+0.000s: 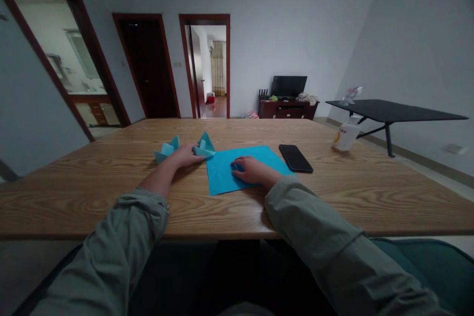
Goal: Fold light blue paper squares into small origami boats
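Note:
My left hand (184, 155) reaches to a folded light-blue paper boat (205, 147), its fingers closed on the near edge. Left of that hand sits another folded light-blue paper piece (167, 149) with upturned points, partly hidden by the hand. A flat, bright blue sheet of paper (222, 177) lies on the table in front of me, faintly creased. My right hand (254, 170) rests on this sheet, fingers slightly bent and apart, palm down. Under those fingers the paper looks darker, and I cannot make out why.
A black phone (295, 158) lies right of the sheet on the wooden table (122, 197). Farther right stands a white container (346, 136). Beyond the table are a black table (392, 110), a TV cabinet (287, 110) and doorways. A green seat (425, 266) shows at lower right.

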Motion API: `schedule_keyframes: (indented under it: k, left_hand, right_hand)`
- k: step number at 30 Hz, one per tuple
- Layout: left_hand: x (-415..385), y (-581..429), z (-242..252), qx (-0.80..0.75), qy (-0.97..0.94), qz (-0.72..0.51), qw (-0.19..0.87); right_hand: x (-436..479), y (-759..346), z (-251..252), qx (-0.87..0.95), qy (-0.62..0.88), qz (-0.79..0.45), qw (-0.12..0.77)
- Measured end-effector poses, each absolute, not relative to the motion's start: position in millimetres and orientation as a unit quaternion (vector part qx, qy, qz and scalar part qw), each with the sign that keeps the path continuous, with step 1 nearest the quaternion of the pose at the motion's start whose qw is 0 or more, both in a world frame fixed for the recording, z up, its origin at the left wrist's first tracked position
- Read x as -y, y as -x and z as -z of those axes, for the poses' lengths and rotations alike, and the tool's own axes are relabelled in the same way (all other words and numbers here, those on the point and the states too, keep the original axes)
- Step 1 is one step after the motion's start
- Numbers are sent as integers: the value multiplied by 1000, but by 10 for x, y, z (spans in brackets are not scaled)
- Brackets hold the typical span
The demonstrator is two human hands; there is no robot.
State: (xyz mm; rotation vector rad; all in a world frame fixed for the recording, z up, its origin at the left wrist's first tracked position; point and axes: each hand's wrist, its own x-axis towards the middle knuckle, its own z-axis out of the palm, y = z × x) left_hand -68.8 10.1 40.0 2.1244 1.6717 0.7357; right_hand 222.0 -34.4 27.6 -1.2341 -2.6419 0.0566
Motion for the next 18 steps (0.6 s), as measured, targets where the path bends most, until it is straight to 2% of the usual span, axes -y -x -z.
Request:
schedule_keyframes:
  k: [6,14,18]
  left_hand:
    - [-281,918,-266,-651,-727,-214,38]
    - [-339,1195,-223,-688,-681,-247,-22]
    - [-312,1174,-277,-686,-673,-269,-65]
  right_hand:
    - [349,-2224,-269,898,421,-26,126]
    - [396,-2217,-300,894,419,-49,148]
    - [411,-2197,-323,885,409,-93,203]
